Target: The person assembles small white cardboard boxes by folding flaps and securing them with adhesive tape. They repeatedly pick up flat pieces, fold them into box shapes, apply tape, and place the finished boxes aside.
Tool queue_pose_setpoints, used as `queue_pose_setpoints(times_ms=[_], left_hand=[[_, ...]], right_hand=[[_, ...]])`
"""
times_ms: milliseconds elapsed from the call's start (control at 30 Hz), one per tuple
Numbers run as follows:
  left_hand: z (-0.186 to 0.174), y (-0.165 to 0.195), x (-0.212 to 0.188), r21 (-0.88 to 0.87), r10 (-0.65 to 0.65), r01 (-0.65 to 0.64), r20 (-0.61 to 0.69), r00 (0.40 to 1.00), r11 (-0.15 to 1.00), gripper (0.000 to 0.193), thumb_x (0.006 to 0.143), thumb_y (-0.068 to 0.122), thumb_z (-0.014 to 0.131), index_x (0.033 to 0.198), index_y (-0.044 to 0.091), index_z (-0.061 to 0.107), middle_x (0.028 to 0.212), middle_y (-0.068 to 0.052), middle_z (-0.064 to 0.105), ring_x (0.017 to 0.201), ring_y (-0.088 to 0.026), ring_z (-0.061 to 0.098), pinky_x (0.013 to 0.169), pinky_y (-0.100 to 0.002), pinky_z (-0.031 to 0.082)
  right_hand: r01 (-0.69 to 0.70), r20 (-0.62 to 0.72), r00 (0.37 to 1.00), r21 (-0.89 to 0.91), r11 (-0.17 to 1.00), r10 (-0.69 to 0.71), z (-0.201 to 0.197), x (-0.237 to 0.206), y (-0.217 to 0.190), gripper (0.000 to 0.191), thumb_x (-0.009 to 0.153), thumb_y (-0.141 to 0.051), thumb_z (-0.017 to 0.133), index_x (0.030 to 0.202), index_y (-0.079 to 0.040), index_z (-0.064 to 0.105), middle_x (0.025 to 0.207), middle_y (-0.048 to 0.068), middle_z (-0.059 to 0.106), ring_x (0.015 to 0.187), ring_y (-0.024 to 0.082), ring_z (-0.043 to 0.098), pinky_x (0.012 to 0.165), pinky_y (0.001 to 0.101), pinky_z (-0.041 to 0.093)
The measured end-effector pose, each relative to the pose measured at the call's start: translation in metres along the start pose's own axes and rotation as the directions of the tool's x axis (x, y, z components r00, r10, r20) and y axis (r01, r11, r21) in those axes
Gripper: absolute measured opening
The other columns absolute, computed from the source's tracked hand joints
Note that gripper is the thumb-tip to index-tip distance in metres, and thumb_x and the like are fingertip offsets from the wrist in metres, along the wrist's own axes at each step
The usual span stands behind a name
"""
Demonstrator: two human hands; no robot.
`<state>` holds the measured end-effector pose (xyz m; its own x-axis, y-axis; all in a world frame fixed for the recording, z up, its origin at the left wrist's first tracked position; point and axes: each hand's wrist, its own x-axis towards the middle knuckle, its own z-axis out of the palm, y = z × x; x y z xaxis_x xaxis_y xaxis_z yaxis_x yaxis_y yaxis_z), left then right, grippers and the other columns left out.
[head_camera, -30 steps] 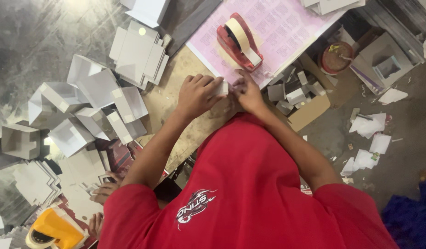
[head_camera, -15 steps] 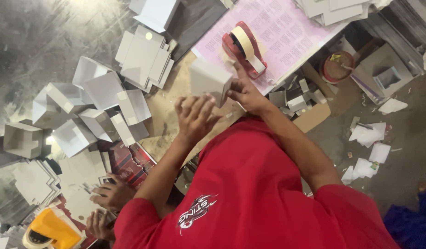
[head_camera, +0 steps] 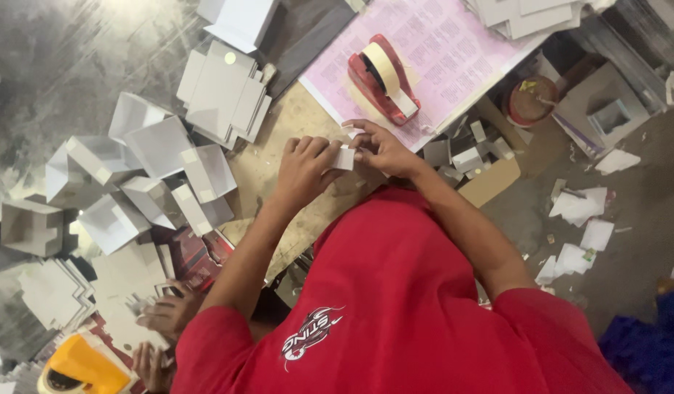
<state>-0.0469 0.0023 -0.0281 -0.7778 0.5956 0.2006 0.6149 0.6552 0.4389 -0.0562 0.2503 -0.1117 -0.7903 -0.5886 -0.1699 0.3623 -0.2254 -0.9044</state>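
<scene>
Your red shirt (head_camera: 395, 292) fills lower frame, hides lap and workboard edge. Pink sheet (head_camera: 439, 51) cut off at top. Red tape dispenser (head_camera: 384, 76) sits on it. Your left hand (head_camera: 304, 168) and right hand (head_camera: 381, 149) together, pinching small white card piece (head_camera: 343, 158); its underside hidden.

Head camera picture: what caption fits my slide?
Two hands, left hand and right hand, pinch a small white card piece near a red tape dispenser.

One red tape dispenser (head_camera: 383, 79), one pink printed sheet (head_camera: 454, 51), one yellow tape dispenser (head_camera: 82, 367), two working hands (head_camera: 305, 166)
</scene>
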Motion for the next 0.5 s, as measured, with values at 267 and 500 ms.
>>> queue_pose_setpoints(times_ms=[267, 500], left_hand=[[0.010, -0.002, 0.003, -0.034, 0.009, -0.013, -0.129, 0.992, 0.999, 0.061, 0.087, 0.044, 0.080, 0.134, 0.009, 0.063, 0.115, -0.007, 0.060, 0.108, -0.027, 0.056, 0.094, -0.045, 0.038], [0.007, 0.000, 0.008, -0.001, 0.012, -0.012, -0.100, 0.995, 1.000, 0.055, 0.087, 0.046, 0.078, 0.129, 0.013, 0.067, 0.108, -0.006, 0.059, 0.102, -0.026, 0.055, 0.089, -0.044, 0.037]], right_hand=[[-0.015, -0.056, 0.998, 0.140, 0.990, 0.023, -0.002, 0.005, 0.010, 0.060, 0.094, -0.009, 0.077, 0.147, -0.008, 0.051, 0.107, -0.001, 0.069, 0.097, 0.008, 0.066, 0.084, 0.0253, 0.057], [-0.010, -0.105, 0.993, 0.299, 0.954, 0.044, -0.003, 0.015, 0.022, 0.062, 0.083, -0.003, 0.088, 0.138, -0.006, 0.059, 0.105, -0.003, 0.069, 0.097, 0.008, 0.068, 0.088, 0.0260, 0.059]])
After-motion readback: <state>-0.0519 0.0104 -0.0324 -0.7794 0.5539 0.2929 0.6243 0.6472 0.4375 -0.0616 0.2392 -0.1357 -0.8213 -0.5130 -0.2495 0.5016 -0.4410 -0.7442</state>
